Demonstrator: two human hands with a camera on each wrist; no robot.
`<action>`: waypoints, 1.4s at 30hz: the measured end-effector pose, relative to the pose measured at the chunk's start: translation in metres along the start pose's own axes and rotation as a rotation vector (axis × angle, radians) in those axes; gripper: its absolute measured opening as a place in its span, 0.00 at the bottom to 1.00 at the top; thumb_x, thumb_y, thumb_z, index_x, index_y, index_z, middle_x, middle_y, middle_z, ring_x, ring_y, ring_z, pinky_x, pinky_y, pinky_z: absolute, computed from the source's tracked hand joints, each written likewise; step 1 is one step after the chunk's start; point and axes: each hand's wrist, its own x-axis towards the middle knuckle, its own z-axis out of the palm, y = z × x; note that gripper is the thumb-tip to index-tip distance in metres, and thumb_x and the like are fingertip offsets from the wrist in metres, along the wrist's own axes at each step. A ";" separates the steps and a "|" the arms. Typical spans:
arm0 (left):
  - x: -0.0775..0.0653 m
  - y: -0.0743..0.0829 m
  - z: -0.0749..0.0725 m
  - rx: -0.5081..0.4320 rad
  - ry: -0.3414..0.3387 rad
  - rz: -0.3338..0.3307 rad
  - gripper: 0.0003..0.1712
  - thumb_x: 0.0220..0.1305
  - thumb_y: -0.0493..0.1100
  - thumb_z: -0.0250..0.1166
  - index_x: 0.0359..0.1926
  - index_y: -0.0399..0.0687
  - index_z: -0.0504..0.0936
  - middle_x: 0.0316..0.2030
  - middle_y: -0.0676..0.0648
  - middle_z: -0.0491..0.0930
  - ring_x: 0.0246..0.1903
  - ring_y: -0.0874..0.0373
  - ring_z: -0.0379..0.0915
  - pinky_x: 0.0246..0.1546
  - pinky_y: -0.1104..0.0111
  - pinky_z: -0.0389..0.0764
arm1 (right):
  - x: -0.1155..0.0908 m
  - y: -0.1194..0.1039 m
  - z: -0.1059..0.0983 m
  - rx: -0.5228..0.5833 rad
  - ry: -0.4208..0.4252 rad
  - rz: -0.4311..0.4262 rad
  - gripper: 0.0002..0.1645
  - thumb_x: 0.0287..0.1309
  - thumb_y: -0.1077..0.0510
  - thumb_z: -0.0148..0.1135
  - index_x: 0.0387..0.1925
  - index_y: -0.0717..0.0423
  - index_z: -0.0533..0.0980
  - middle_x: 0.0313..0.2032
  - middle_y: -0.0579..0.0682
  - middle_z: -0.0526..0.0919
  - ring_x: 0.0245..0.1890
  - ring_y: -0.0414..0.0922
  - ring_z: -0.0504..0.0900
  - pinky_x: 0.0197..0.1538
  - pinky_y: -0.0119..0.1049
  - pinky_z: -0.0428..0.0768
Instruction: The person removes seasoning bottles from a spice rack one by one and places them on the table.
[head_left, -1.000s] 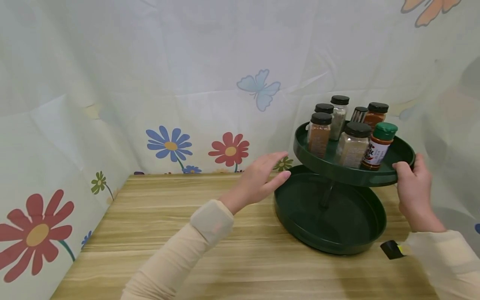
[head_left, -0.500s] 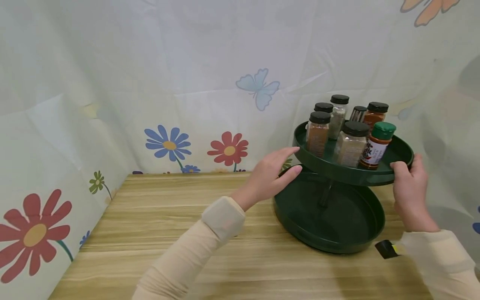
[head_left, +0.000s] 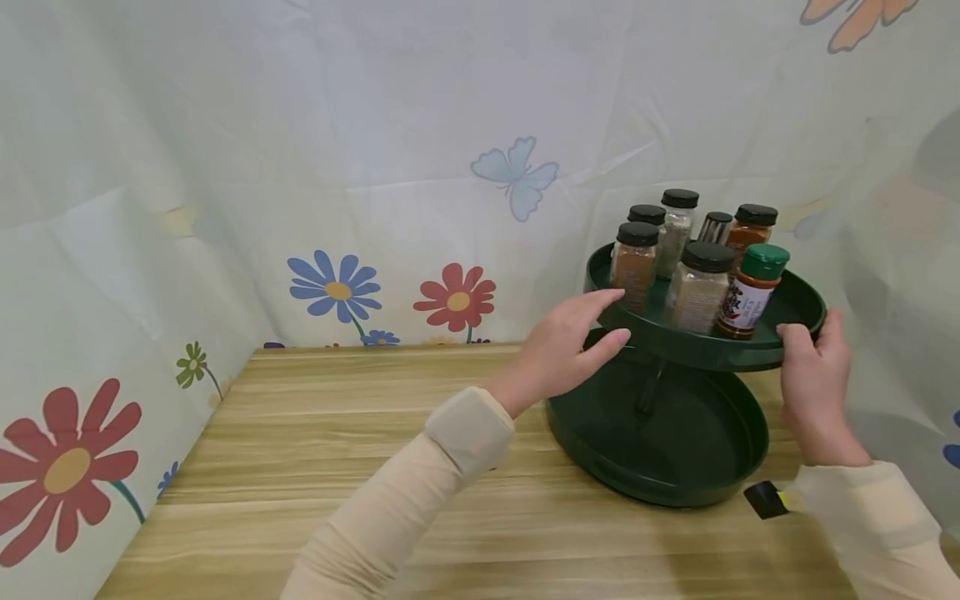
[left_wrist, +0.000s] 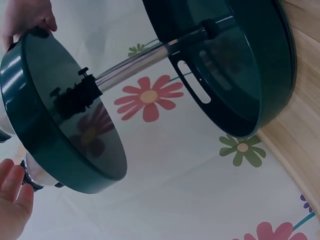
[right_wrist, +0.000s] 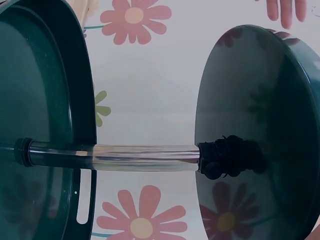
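A dark green two-tier spice rack stands at the right in the head view, its upper tray (head_left: 801,300) joined to the lower tray (head_left: 697,442) by a clear post (right_wrist: 145,157). Several spice jars (head_left: 697,292) with black lids and a green-capped bottle (head_left: 746,292) crowd the upper tray. My right hand (head_left: 817,383) grips that tray's rim at the right, thumb over the edge. At the left front, my left hand (head_left: 558,350) is held with thumb and fingers apart, fingertips right at the rim, holding nothing. The left wrist view shows the left hand (left_wrist: 12,200) close to the jars' side.
The rack stands on a wood-grain table (head_left: 360,433). Behind it hangs a pale curtain (head_left: 390,167) printed with flowers and a butterfly. A black tab (head_left: 765,500) sticks out by the right sleeve (head_left: 873,508).
My left hand has moved right, from beside the upper tray to its front left rim. My right hand keeps its grip, and the jars have shifted slightly left in view.
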 end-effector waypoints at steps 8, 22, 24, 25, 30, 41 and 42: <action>0.010 0.004 0.005 0.016 -0.007 -0.016 0.29 0.67 0.54 0.48 0.64 0.46 0.59 0.64 0.48 0.62 0.62 0.59 0.56 0.62 0.70 0.56 | -0.002 -0.001 0.001 0.023 -0.015 -0.015 0.09 0.60 0.62 0.40 0.42 0.50 0.61 0.37 0.45 0.61 0.39 0.34 0.60 0.39 0.22 0.59; 0.026 0.012 0.009 -0.007 0.007 -0.023 0.30 0.66 0.52 0.50 0.64 0.45 0.59 0.63 0.47 0.63 0.62 0.59 0.56 0.62 0.71 0.57 | -0.002 0.004 0.004 0.102 0.003 -0.029 0.11 0.60 0.63 0.40 0.46 0.54 0.60 0.40 0.48 0.63 0.40 0.35 0.62 0.38 0.19 0.63; 0.028 0.014 0.009 -0.001 0.003 -0.028 0.30 0.66 0.53 0.51 0.64 0.45 0.59 0.63 0.47 0.63 0.62 0.59 0.56 0.61 0.71 0.58 | -0.002 0.003 0.004 0.102 -0.006 -0.026 0.12 0.61 0.63 0.40 0.47 0.53 0.60 0.41 0.47 0.62 0.41 0.34 0.62 0.39 0.19 0.63; 0.029 0.015 0.010 -0.001 -0.001 -0.033 0.30 0.66 0.53 0.51 0.64 0.46 0.59 0.63 0.47 0.63 0.62 0.59 0.56 0.61 0.71 0.58 | -0.002 0.003 0.004 0.100 -0.007 -0.026 0.12 0.61 0.62 0.40 0.47 0.53 0.60 0.41 0.47 0.62 0.41 0.34 0.62 0.38 0.18 0.64; 0.036 0.018 0.011 -0.004 -0.028 -0.065 0.32 0.65 0.55 0.50 0.65 0.46 0.57 0.64 0.48 0.61 0.62 0.59 0.54 0.62 0.70 0.57 | -0.002 0.004 0.004 0.095 0.000 -0.019 0.12 0.60 0.62 0.40 0.47 0.53 0.60 0.41 0.48 0.63 0.41 0.34 0.62 0.39 0.19 0.64; 0.047 0.022 0.014 0.023 -0.090 -0.140 0.35 0.65 0.57 0.50 0.67 0.48 0.53 0.66 0.50 0.56 0.64 0.61 0.50 0.62 0.71 0.56 | -0.001 0.003 0.004 0.083 0.009 -0.025 0.14 0.60 0.62 0.39 0.48 0.53 0.60 0.42 0.47 0.63 0.42 0.35 0.62 0.40 0.21 0.62; 0.048 0.022 0.015 0.021 -0.089 -0.143 0.35 0.64 0.57 0.50 0.67 0.48 0.53 0.66 0.50 0.56 0.64 0.61 0.51 0.62 0.70 0.56 | -0.001 0.003 0.004 0.085 0.012 -0.023 0.14 0.60 0.62 0.40 0.48 0.53 0.60 0.42 0.47 0.63 0.42 0.35 0.62 0.40 0.21 0.62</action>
